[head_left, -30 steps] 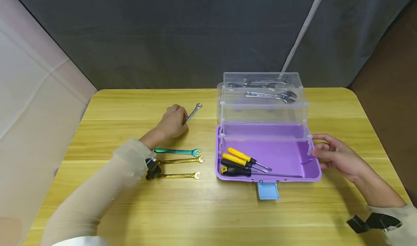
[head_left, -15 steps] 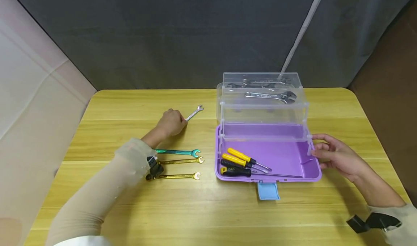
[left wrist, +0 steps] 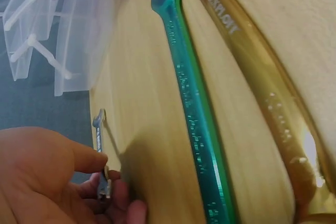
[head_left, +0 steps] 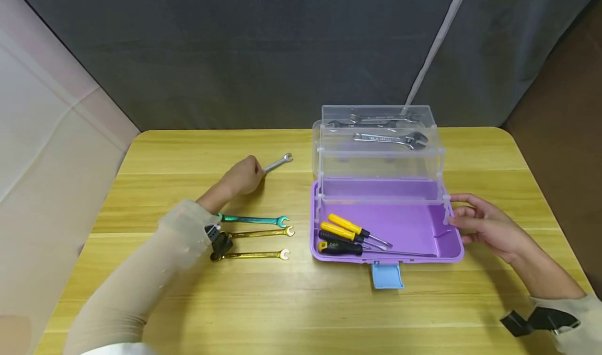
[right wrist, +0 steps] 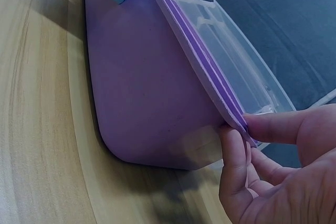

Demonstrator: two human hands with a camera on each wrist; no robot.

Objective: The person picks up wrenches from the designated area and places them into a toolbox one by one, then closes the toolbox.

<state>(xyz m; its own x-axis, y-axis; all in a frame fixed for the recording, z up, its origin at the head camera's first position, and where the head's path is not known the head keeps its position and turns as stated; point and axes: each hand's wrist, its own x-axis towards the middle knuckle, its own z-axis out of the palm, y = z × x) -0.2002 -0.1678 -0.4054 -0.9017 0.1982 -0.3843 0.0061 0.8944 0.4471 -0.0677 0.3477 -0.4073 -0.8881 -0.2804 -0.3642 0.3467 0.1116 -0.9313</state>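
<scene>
My left hand [head_left: 244,175] pinches a small silver wrench [head_left: 279,162] between thumb and fingers, its free end pointing toward the toolbox. In the left wrist view this wrench [left wrist: 99,135] is close over the table, with its shadow beside it. My right hand [right wrist: 273,163] grips the right rim of the purple toolbox [right wrist: 152,77], thumb on top and fingers beneath. The toolbox's clear tiers are raised, and an adjustable wrench [head_left: 390,138] lies in one with other silver wrenches [head_left: 383,118] behind. Several screwdrivers [head_left: 345,222] with yellow or black handles lie in the purple base.
Nearer than my left hand lie a green wrench [head_left: 254,219] and two gold wrenches, one [head_left: 263,232] above the other [head_left: 258,254]. A blue latch [head_left: 388,275] hangs from the toolbox front. Dark cloth [head_left: 235,52] rises behind the wooden table [head_left: 301,313].
My left hand has shifted slightly left with the silver wrench, which now lies at a flatter angle in the head view. The right hand stays on the toolbox rim.
</scene>
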